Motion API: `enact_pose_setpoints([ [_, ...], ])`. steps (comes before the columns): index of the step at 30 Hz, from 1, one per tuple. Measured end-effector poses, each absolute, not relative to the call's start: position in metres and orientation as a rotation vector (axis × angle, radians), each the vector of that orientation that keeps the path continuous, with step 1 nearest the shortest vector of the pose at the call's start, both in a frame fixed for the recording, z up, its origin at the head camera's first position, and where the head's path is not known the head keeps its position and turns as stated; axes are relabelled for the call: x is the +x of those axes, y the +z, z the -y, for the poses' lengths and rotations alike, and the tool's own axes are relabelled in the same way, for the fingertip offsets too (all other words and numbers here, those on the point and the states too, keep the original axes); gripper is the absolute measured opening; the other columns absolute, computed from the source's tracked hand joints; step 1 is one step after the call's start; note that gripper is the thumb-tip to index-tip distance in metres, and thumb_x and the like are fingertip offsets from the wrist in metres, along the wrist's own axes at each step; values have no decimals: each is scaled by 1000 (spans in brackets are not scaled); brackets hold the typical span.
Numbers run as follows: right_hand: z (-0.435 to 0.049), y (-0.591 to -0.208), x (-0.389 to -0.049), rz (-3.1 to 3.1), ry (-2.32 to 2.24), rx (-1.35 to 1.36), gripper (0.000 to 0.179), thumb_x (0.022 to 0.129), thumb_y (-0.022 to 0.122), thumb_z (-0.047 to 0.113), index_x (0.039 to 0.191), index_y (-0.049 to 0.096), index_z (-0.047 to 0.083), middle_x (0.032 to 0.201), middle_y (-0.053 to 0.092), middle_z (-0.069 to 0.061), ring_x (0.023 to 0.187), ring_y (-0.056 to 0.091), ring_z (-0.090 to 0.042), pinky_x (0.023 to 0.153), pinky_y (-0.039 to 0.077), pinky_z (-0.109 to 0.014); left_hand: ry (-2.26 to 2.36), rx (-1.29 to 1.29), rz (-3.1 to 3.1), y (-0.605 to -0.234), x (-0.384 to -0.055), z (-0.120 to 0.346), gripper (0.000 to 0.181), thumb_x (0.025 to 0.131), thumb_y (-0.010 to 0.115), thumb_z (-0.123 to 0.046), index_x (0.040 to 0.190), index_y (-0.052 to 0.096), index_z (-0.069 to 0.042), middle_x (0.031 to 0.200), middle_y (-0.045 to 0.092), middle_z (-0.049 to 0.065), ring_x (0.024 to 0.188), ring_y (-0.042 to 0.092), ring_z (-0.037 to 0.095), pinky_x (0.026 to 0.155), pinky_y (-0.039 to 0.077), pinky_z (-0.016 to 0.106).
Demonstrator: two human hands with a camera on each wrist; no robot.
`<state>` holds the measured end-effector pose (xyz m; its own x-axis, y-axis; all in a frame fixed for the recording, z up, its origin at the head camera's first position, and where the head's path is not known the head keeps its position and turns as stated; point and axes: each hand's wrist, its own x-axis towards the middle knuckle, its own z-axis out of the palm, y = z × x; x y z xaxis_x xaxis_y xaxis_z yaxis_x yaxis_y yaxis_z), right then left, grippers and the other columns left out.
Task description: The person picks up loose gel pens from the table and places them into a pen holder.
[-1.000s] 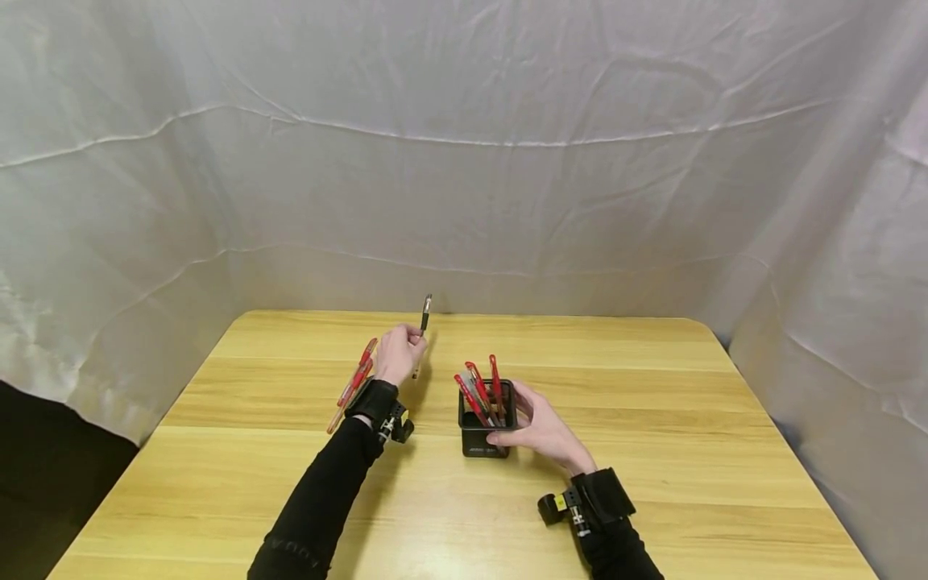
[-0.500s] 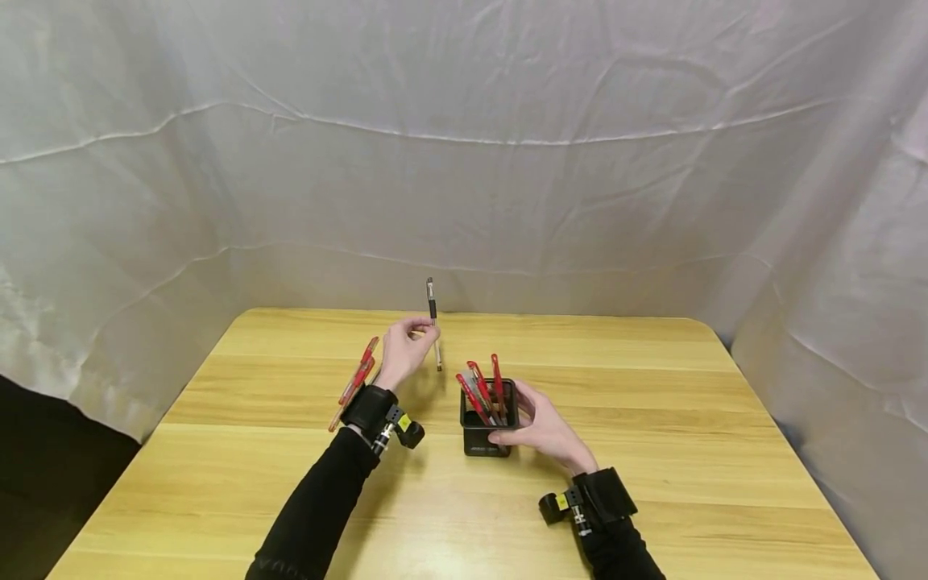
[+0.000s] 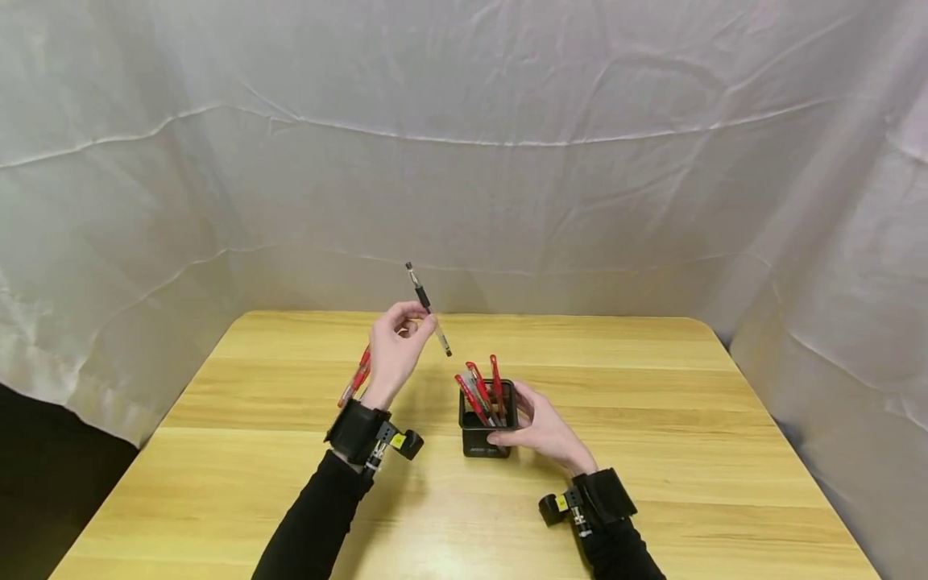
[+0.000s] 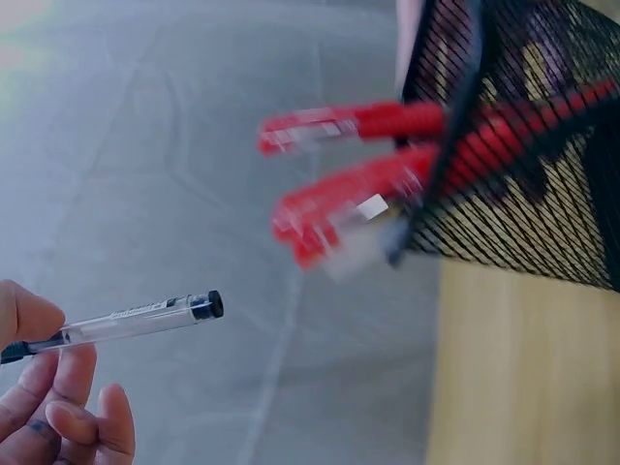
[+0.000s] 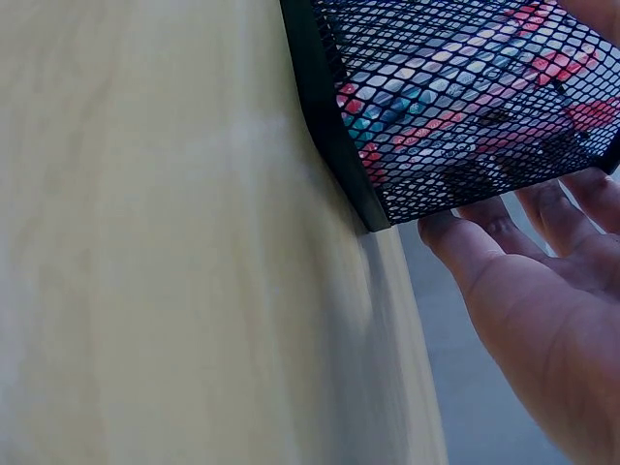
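My left hand (image 3: 397, 346) pinches a clear pen with a black grip and cap (image 3: 423, 296) between thumb and fingertips. The pen slants in the air, its black-tipped lower end pointing down to the right, apart from the black mesh pen holder (image 3: 484, 443). In the left wrist view the pen's clear barrel (image 4: 136, 322) sticks out past the thumb. Several red-capped pens (image 3: 496, 374) lean inside the holder. My right hand (image 3: 544, 431) grips the holder from its right side, thumb on the front; in the right wrist view its fingers (image 5: 484, 252) curl along the mesh.
More red pens (image 3: 358, 377) lie on the wooden table (image 3: 652, 451), left of my left hand and partly hidden by it. Pale curtains (image 3: 464, 201) hang behind and at both sides. A dark area (image 3: 51, 491) lies beyond the table's left edge.
My left hand has lifted the black pen off the table area and drawn it back slightly toward me. The pen has tipped, its lower end now nearer the holder. The right hand stays put.
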<state>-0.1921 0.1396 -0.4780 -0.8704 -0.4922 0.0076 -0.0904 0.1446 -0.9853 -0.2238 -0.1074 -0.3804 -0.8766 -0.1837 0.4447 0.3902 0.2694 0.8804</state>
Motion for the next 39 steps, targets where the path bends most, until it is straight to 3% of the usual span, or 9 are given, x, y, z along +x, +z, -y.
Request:
enact_pose_setpoints([
  [3,-139,-478,-191,-2108,-1786,-552,93,78,86,12,155,34,9,163,33,-16,151,30,-39,122,28,-58,-1589,-362,1991,-399,-225,109,13,94,69,-16,101,71,-5,81,62,8,68,44,12,64,33,23],
  [8,-137,-476,-190,-2093,-1801,-542,92,78,86,10,154,35,9,161,37,-14,151,32,-38,122,30,-56,-1362,-505,1987,-476,-257,121,17,95,69,-37,111,69,-30,93,66,-14,74,44,4,69,36,25],
  [10,-136,-476,-190,-2091,-1801,-542,92,78,86,11,154,35,9,161,37,-14,151,32,-38,122,31,-55,-1306,-495,2028,-480,-251,122,17,95,71,-33,111,70,-31,95,68,-15,74,45,4,70,38,26],
  [19,-137,-477,-190,-2091,-1783,-543,91,78,86,13,154,36,11,161,37,-13,151,32,-38,122,30,-56,-1409,-515,2005,-452,-200,108,13,93,72,-29,103,73,-21,89,72,-7,75,49,8,72,37,27],
  [24,-139,-478,-189,-2081,-1788,-570,90,79,86,13,154,36,11,160,38,-15,150,32,-39,121,32,-56,-1295,-550,1993,-453,-196,102,8,92,73,-25,99,74,-21,86,73,-10,73,50,5,68,34,22],
  [29,-140,-477,-188,-2076,-1793,-565,91,79,86,12,154,35,10,160,38,-16,150,33,-39,120,35,-54,-1303,-456,2166,-411,-164,94,7,84,78,-11,90,75,-12,80,76,2,67,54,11,64,39,24],
  [32,-141,-477,-187,-2079,-1787,-554,92,79,86,12,155,34,9,161,37,-15,150,33,-39,120,35,-54,-1296,-433,2219,-407,-159,91,9,82,80,-11,89,76,-10,80,77,2,67,53,6,64,41,22],
  [35,-143,-478,-187,-2088,-1782,-562,92,79,86,12,155,34,9,162,36,-15,151,32,-39,120,33,-55,-1294,-459,2235,-410,-158,88,9,82,81,-11,89,76,-8,80,78,4,65,56,11,62,43,22],
  [39,-144,-478,-187,-2082,-1785,-588,90,80,85,11,154,35,9,161,37,-15,150,32,-39,120,35,-55,-1252,-490,2330,-415,-157,86,8,82,80,-11,89,77,-9,79,77,2,60,52,8,59,38,14],
])
